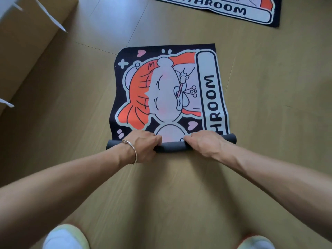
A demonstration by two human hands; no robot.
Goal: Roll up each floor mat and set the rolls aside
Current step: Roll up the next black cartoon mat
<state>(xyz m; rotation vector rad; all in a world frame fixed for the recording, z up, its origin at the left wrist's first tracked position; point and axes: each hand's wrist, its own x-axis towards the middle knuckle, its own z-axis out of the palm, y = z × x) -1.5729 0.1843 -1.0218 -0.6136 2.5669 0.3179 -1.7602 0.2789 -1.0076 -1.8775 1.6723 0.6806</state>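
A dark floor mat [167, 90] with an orange and white cartoon and the word BATHROOM lies on the wooden floor. Its near end is wound into a thin dark grey roll [170, 146]. My left hand [143, 144], with a bangle on the wrist, grips the roll's left part, fingers curled over it. My right hand [203, 142] grips the right part the same way. A second mat [233, 9] of the same design lies flat at the top right, partly out of view.
A tan box-like block [30, 42] with white strips stands at the left. My two feet in white socks and light slippers [66, 238] show at the bottom edge. Bare wooden floor [170, 186] lies between my feet and the roll.
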